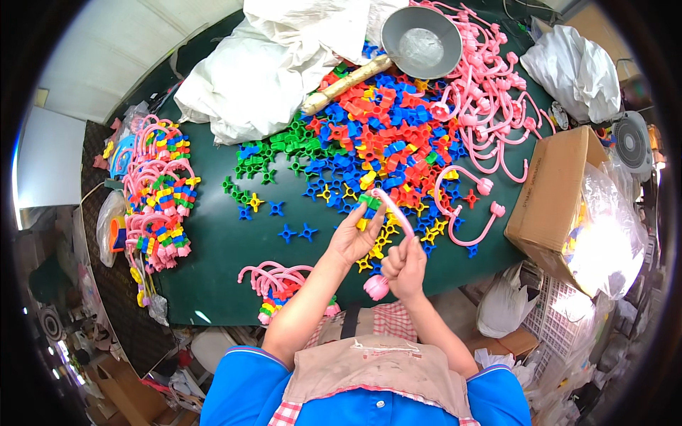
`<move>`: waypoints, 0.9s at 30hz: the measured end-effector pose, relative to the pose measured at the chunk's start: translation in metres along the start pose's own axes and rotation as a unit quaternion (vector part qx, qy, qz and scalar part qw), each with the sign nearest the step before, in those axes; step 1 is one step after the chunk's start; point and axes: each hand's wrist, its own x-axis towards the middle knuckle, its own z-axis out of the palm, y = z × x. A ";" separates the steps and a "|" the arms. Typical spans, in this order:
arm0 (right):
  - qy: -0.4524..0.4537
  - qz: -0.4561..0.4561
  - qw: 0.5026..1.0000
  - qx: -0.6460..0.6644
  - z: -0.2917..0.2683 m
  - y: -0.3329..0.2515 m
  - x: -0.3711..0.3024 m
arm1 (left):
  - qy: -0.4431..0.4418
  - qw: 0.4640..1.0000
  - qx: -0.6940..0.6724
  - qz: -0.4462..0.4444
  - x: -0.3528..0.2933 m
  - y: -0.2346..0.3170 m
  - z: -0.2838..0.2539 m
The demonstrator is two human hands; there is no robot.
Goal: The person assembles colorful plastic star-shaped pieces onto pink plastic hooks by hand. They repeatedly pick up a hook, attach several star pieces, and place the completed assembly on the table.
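Note:
My right hand (pixel 405 267) is closed round a pink curved tube (pixel 395 208) with a flower-shaped end hanging below. Pinched in my left hand (pixel 353 238) are small plastic pieces, a green one (pixel 369 201) with yellow by it, at the tube's upper tip. Whether the tip passes through the green piece I cannot tell. Under and beyond both hands spreads a heap of red, blue, yellow and green pieces (pixel 383 128), many star-shaped. More pink tubes (pixel 483 106) pile up at the far right, and a few loose ones (pixel 455 213) lie right of my hands.
Tubes strung with coloured pieces are stacked at the left (pixel 156 192) and near edge (pixel 273 284) of the dark green table (pixel 213 284). A grey bowl (pixel 423 42), a stick (pixel 348 84) and a white sack (pixel 241 85) lie at the back. A cardboard box (pixel 547 206) stands right.

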 end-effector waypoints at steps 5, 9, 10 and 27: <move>0.114 0.036 0.988 0.101 -0.008 -0.015 0.005 | 0.014 0.992 0.101 0.070 0.022 -0.017 -0.001; 0.168 0.109 0.974 0.105 -0.026 -0.011 0.003 | 0.002 0.960 0.272 0.073 0.016 -0.019 0.024; 0.155 0.099 0.977 0.106 -0.029 -0.007 0.000 | -0.014 0.944 0.324 0.055 0.020 -0.017 0.028; 0.149 -0.026 0.981 0.119 -0.024 -0.070 0.065 | -0.004 0.861 0.443 0.249 0.054 0.015 0.061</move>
